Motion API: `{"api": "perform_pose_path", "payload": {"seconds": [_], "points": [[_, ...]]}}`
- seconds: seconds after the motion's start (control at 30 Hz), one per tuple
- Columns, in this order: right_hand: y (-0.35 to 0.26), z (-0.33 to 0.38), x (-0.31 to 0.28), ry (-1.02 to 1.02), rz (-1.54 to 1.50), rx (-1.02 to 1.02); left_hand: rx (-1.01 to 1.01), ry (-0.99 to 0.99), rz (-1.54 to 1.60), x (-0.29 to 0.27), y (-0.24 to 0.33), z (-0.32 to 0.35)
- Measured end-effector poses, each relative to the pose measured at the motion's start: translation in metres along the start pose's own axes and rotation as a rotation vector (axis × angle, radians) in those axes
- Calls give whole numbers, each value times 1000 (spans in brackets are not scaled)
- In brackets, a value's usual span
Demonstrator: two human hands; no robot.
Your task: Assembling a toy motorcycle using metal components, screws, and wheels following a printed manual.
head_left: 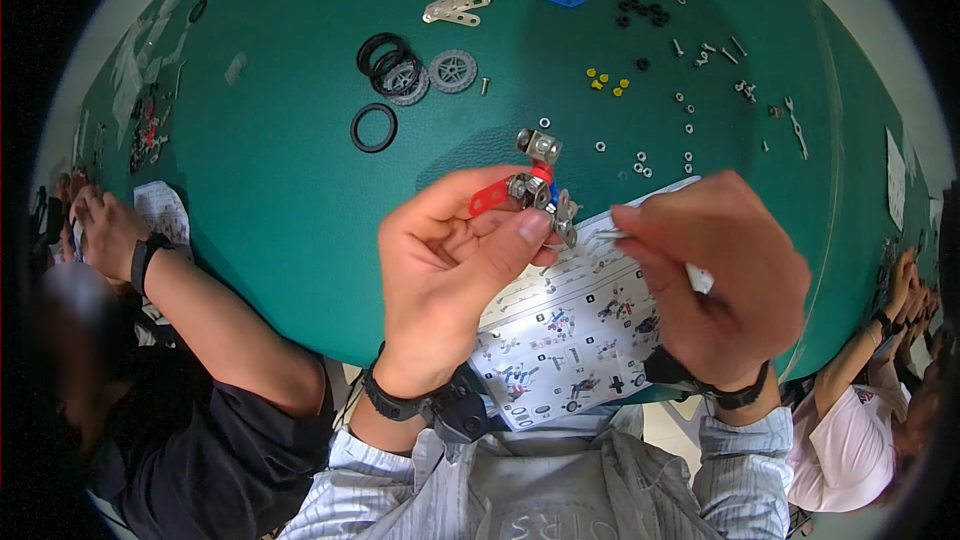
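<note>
Grey vest close, metal build held up

Silver brackets and 1 red strip are joined in the build, which is pinched by the left hand's thumb and fingers, likely so it stays still. A thin pale piece is gripped by the right hand, its tip aimed at the build; its kind cannot be told.

Past the near table edge, the instruction sheet pokes out and could be brushed. Just beyond the hands, loose nuts could be bumped; 2 grey wheels are laid farther off. Elbow room is given by green tabletop before a co-worker's arm.
</note>
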State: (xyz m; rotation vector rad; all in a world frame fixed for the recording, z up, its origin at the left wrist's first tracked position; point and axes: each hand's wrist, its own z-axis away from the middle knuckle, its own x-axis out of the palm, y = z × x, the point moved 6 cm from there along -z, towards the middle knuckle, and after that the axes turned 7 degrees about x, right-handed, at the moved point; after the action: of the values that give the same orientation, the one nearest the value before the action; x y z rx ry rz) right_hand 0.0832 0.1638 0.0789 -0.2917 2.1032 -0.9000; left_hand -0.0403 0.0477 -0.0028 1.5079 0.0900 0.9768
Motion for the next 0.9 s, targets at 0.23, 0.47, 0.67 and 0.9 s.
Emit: {"api": "perform_pose_path", "payload": {"seconds": [0.23, 0.47, 0.67, 0.9], "points": [[-7, 3, 10, 62, 133, -188, -5, -28, 74, 1, 0, 1], [-13, 5, 13, 26, 254, -259, -24, -23, 57, -1, -1, 1], [-15, 6, 12, 23, 290, -297, -36, -15, 57, -1, -3, 1], [-19, 6, 12, -28, 362, -305, -45, -13, 63, -2, -4, 1]]}}
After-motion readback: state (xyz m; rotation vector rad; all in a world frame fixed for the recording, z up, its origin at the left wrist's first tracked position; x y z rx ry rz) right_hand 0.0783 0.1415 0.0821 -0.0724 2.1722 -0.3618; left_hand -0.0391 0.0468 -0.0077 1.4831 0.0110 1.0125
